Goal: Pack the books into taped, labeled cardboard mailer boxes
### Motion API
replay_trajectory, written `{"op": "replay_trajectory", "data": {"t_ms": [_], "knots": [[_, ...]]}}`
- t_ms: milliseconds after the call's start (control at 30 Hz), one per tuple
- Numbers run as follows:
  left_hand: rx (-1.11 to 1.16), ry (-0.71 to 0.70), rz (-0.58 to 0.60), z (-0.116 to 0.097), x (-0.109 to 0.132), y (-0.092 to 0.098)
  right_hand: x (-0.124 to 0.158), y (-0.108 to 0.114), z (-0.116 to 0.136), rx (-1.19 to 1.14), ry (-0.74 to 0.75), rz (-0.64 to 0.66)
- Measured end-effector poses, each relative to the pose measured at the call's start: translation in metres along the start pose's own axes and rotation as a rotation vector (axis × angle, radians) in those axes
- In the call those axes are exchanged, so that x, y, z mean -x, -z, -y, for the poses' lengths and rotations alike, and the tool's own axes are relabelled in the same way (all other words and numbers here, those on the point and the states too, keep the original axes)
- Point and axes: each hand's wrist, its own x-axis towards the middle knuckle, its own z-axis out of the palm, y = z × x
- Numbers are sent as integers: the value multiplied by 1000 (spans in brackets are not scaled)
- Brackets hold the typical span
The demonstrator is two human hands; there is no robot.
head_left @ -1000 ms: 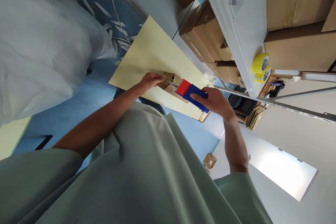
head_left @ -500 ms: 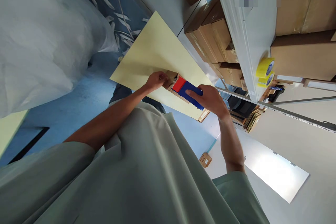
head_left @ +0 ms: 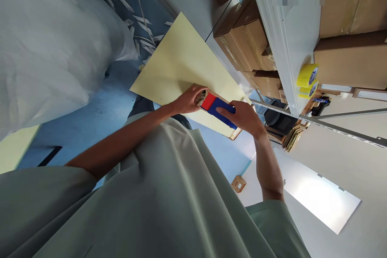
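The right hand (head_left: 245, 116) pinches the red-and-blue block (head_left: 218, 109) over the table (head_left: 181, 54); just left of it, the left hand (head_left: 191, 98) clasps the cardboard (head_left: 200, 97). Were that clasp too loose, the block's pressure could skew or buckle the cardboard.

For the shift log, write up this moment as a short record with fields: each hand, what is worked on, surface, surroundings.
Left hand: curled close to the red end of a red-and-blue tool; exact grip unclear
Right hand: holding the tool's blue part
Beneath the tool: brown cardboard, mostly hidden
Surface: pale yellow tabletop
Shelf: two yellow tape rolls, near cardboard boxes
Left of view: large whitish bag
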Motion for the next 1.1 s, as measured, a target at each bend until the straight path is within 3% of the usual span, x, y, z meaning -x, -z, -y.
{"op": "replay_trajectory", "data": {"t_ms": [100,333,600,867,1100], "knots": [[-168,-69,75,0,-8,1,4,-4,1,19,9,-20],[-444,-14,119,14,-14,4,11,-11,-1,39,-12,-21],[-555,56,152,10,-9,2,6,-24,-38,110,-101,89],[-672,84,163,11,-7,3,-31,-66,-80,38,-109,117],[-796,105,121,-6,4,-6,-63,-93,-104,-105,-8,120]]}}
